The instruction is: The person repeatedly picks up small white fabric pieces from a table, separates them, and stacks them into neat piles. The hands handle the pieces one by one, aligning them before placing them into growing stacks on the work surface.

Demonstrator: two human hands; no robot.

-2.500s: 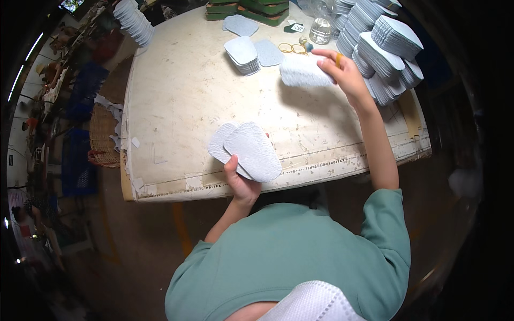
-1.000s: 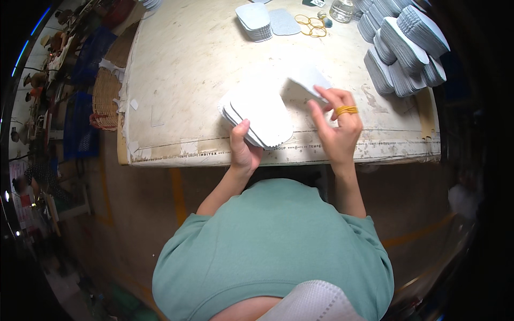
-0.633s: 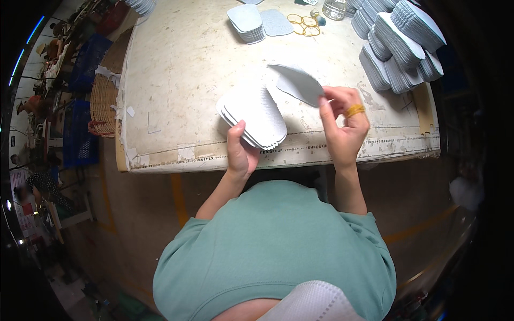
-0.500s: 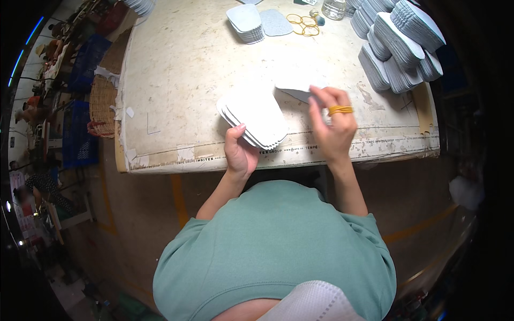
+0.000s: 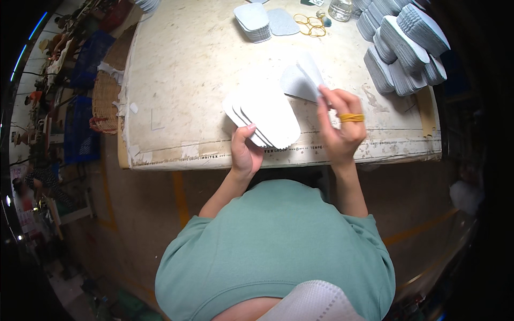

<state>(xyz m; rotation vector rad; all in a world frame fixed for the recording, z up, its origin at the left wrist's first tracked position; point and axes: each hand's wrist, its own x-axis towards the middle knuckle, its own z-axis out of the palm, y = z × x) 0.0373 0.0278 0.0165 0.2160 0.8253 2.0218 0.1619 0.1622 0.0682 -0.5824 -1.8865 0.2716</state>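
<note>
Left to right. Wicker basket (image 5: 106,96) sits off the table's left edge, well apart from both hands.

Left hand (image 5: 245,155) is closed around the near end of a fanned stack of flat white insole-shaped cut pieces (image 5: 263,116): thumb on top, fingers under, as far as I can tell. The stack fans away from the grip over the worn beige worktable (image 5: 182,64), with only the near end clamped.

Right hand (image 5: 339,125), a yellow rubber band (image 5: 350,117) around its fingers, pinches one single white insole piece (image 5: 302,80) at its near edge. The piece rises up and away from the fingertips, curled, just right of the stack, not touching it from what I see.

Beyond the grips: a small pile of grey-white insole pieces (image 5: 254,22), loose yellow rubber bands (image 5: 309,25) and a small clear glass jar (image 5: 340,8). Right of the right hand: bundled stacks of white insoles (image 5: 404,45).

Risks, my read:
- The stack is held at one end only, so the fan could spread further and sheets slip out.
- The single piece is thin and curled, so it may land skewed on the stack and misalign the edges.
- The stack sits near the table edge, so a dropped sheet goes to the floor.
</note>
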